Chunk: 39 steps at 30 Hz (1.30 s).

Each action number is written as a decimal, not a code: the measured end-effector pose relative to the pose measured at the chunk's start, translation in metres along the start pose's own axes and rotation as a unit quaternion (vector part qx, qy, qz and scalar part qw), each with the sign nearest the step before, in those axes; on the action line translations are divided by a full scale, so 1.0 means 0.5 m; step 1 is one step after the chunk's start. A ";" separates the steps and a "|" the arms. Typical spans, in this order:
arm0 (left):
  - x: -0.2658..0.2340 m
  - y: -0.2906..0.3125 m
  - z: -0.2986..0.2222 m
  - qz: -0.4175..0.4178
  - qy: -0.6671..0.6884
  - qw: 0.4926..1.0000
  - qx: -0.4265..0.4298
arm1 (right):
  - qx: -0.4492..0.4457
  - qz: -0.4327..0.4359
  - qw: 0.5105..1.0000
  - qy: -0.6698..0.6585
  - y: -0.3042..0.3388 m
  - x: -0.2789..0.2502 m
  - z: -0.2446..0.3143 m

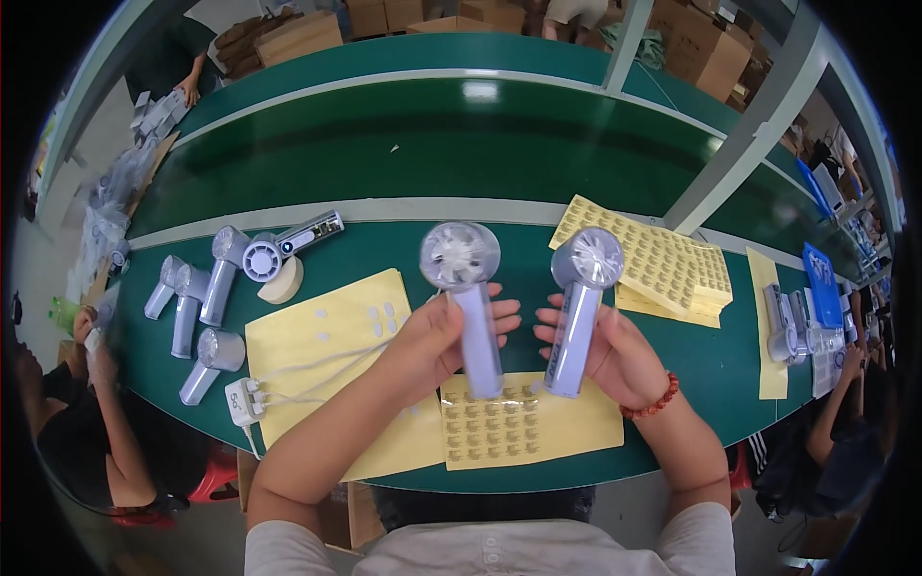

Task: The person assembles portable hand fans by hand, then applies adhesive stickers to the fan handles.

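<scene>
In each hand I hold a lilac handheld fan upright, side by side above the table. My left hand is closed round the left fan, its fingertips showing past the handle. The right fan rests in my right hand, with fingers behind the handle. Both round heads show blades behind a clear front. Below them lies a yellow sheet of printed stickers. Left of my left forearm, white cables run over another yellow sheet to a white charger block.
Several lilac fans stand or lie at the left, near a round whitish piece. A stack of yellow sticker sheets is at the right, before a metal post. Co-workers sit at both sides; blue trays are far right.
</scene>
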<state>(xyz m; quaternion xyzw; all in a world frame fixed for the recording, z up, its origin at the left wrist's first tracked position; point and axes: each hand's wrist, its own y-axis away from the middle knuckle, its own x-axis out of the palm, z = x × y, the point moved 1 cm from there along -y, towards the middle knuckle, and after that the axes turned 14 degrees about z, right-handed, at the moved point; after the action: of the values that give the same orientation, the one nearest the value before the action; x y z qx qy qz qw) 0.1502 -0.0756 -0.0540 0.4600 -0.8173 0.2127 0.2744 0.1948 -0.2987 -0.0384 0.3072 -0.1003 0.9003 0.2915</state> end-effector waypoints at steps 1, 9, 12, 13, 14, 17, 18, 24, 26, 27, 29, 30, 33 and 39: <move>0.003 -0.001 -0.004 0.001 -0.002 1.000 0.001 | -0.011 0.032 0.999 -0.022 0.000 0.002 -0.003; -0.052 0.006 -0.063 -0.267 -0.425 0.864 -0.039 | -0.026 -0.036 0.911 0.411 0.020 0.023 0.019; -0.058 0.007 -0.092 -0.329 -0.569 0.751 -0.069 | -0.149 0.031 0.796 0.586 0.010 0.013 0.016; -0.058 0.007 -0.094 -0.328 -0.569 0.751 -0.069 | -0.159 0.038 0.798 0.579 0.009 0.023 0.014; -0.059 0.006 -0.096 -0.341 -0.586 0.730 -0.085 | -0.159 0.037 0.798 0.580 0.008 0.025 0.012; -0.053 -0.001 -0.105 -0.349 -0.634 0.678 -0.127 | -0.169 0.046 0.791 0.587 0.007 0.029 0.007; -0.051 -0.001 -0.105 -0.342 -0.664 0.647 -0.153 | -0.182 0.044 0.776 0.602 0.007 0.032 0.007; -0.064 0.014 -0.103 -0.376 -0.754 0.534 -0.075 | -0.206 0.043 0.744 0.634 0.008 0.047 0.002; -0.041 0.010 -0.101 -0.342 -0.750 0.566 0.010 | -0.209 0.039 0.734 0.645 0.010 0.049 0.004; -0.027 0.010 -0.102 -0.304 -0.738 0.595 0.094 | -0.194 0.036 0.726 0.659 0.011 0.049 0.006; 0.017 0.020 -0.105 -0.100 -0.731 0.662 0.128 | -0.180 0.028 0.717 0.673 0.013 0.049 0.009; 0.053 0.025 -0.106 0.013 -0.701 0.698 0.144 | -0.141 0.017 0.720 0.679 0.011 0.050 0.010; 0.105 0.028 -0.069 0.100 -0.679 0.715 0.131 | -0.100 0.005 0.705 0.702 0.007 0.044 0.008; 0.088 0.022 -0.045 0.051 -0.702 0.695 0.147 | -0.083 0.006 0.661 0.746 0.003 0.064 0.018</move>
<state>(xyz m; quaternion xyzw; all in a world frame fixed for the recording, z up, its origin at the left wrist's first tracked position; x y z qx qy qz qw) 0.1275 -0.0844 -0.0097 0.4672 -0.7529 -0.0409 -0.4617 0.1779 -0.2883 -0.0118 -0.4935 0.0742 0.8175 0.2877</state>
